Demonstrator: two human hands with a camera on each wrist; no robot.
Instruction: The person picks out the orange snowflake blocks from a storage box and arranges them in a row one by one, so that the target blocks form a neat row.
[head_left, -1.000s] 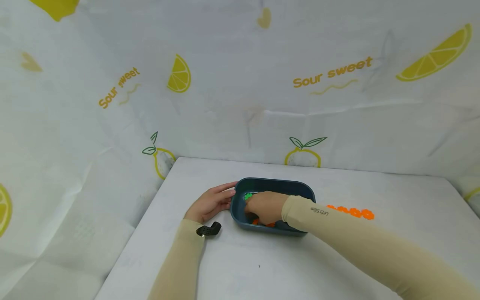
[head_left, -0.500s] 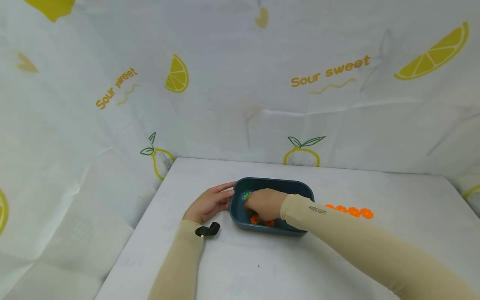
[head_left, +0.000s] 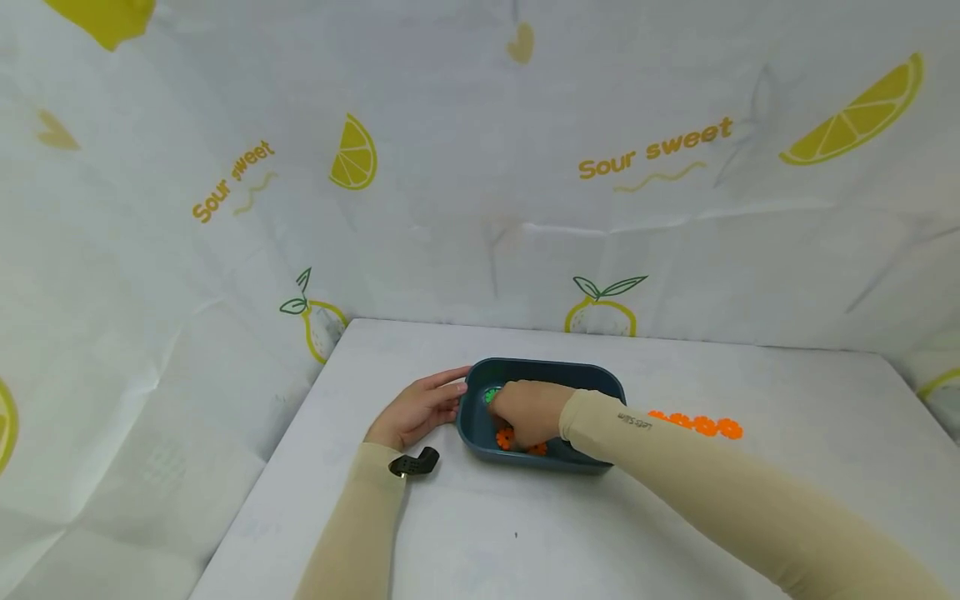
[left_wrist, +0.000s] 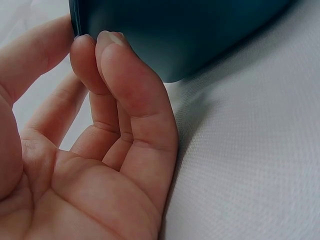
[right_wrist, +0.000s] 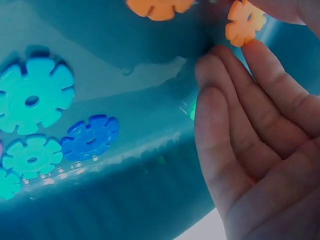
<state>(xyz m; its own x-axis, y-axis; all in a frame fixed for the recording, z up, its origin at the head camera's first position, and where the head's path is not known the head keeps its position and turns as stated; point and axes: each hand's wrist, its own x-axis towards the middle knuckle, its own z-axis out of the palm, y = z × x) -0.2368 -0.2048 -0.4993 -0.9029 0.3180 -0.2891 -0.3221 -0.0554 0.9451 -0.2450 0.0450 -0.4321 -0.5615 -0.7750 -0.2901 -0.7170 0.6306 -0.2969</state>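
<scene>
My left hand (head_left: 420, 411) rests its fingertips on the left end of a dark teal plastic bin (head_left: 537, 362). In the left wrist view, the fingertips lie against the bin's outer wall (left_wrist: 165, 50). My right hand (head_left: 531, 411) reaches down inside the bin, its back hiding much of the floor. The right wrist view shows an orange notched snowflake disc (right_wrist: 242, 24) pinched between thumb and index finger. Near it lies another orange disc (right_wrist: 160, 7). Turquoise discs (right_wrist: 35, 95) and a blue disc (right_wrist: 91, 137) lie along the bin's wall.
On the white table (head_left: 585, 533), right of the bin, several orange snowflake discs (head_left: 705, 426) lie in a row, partly behind the right sleeve. A green disc (head_left: 491, 394) shows at the bin's left end. A white lemon-printed cloth (head_left: 450, 208) hangs behind the table.
The right hand stays in the bin with small finger movements; an orange disc beside it has come more into view. The left hand keeps its place at the bin's end.
</scene>
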